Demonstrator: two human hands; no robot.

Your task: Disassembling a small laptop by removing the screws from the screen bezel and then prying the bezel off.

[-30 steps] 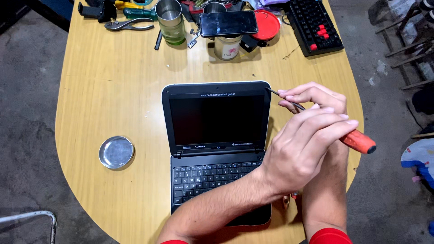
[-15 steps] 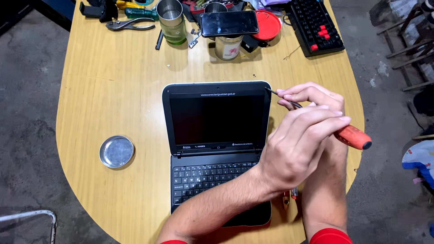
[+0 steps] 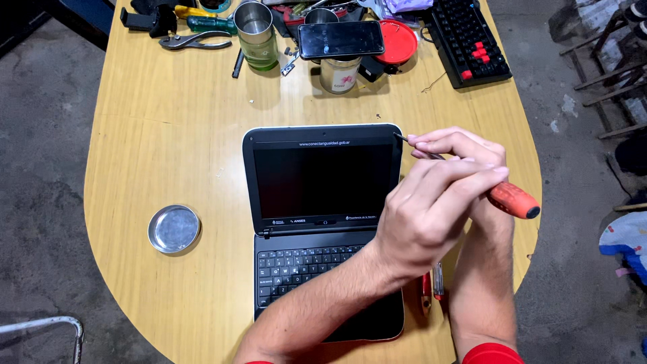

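A small dark laptop [image 3: 317, 182] lies open on the wooden table [image 3: 168, 141], its screen black. An orange-handled screwdriver [image 3: 515, 201] points its tip at the top right corner of the screen frame. My right hand [image 3: 458, 145] pinches the metal shaft close to the tip. My left hand [image 3: 424, 216] reaches across the keyboard and lies over the right one, fingers wrapped around the shaft near the handle. Part of the keyboard is hidden under my left forearm.
A round metal dish [image 3: 174, 228] sits left of the laptop. At the far edge stand a metal cup [image 3: 256, 27], a tin with a phone [image 3: 340, 39] on top, a red lid [image 3: 399, 42], pliers [image 3: 192, 42] and a black keyboard [image 3: 468, 40]. A red-handled tool [image 3: 426, 291] lies by my right forearm.
Both hands stay on the screwdriver at the screen's top right corner. The handle has shifted only slightly.
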